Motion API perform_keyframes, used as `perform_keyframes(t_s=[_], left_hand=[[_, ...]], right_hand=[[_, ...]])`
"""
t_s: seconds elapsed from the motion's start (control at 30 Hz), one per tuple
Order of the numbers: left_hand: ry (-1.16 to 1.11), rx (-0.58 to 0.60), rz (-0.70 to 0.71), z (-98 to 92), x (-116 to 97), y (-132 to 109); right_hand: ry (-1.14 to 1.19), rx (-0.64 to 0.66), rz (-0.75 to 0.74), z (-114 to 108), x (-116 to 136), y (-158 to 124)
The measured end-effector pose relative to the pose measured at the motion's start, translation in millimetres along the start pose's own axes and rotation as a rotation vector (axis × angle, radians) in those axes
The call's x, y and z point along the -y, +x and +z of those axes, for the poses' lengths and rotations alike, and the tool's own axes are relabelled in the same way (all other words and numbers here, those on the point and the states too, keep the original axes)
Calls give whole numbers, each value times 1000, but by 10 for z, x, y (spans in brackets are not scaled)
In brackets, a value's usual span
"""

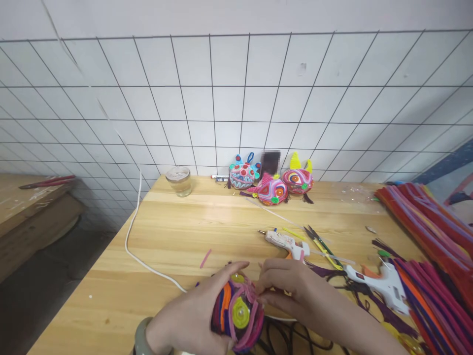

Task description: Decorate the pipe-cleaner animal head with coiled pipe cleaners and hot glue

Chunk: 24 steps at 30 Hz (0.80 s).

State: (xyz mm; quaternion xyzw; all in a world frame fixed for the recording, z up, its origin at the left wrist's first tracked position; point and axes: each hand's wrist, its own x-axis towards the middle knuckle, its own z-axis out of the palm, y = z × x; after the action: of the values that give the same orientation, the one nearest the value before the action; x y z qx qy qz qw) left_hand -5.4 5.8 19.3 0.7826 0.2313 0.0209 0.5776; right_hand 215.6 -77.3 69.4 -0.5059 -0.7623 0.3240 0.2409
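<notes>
I see the left hand (197, 315) holding the striped ball (241, 314) over the near part of the bench (162, 227), its fingers curved wide around it — the right hand (290, 286) has fingers bent together at the ball's right side, but whether they pinch something, I cannot tell.

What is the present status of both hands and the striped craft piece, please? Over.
Left hand gripping striped craft piece. Right hand touching its right side. Loose black cords close beside it.
</notes>
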Motion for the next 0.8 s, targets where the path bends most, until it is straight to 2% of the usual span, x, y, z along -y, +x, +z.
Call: perform_keyframes(t_s=[0.13,0.23,0.4,0.63,0.8], left_hand=[[6,49,27,-11,6,-7],[19,43,35,-4,-15,-16],[87,0,10,35,-116,-33],[116,46,18,87,-249,-50],[145,-11,102,227,-127,-29]], right_hand=[[1,28,-26,-9,18,11],[21,57,-27,-4,14,26],[19,96,66,0,8,20],[39,117,125,-46,45,-55],[77,114,210,-78,62,-128]])
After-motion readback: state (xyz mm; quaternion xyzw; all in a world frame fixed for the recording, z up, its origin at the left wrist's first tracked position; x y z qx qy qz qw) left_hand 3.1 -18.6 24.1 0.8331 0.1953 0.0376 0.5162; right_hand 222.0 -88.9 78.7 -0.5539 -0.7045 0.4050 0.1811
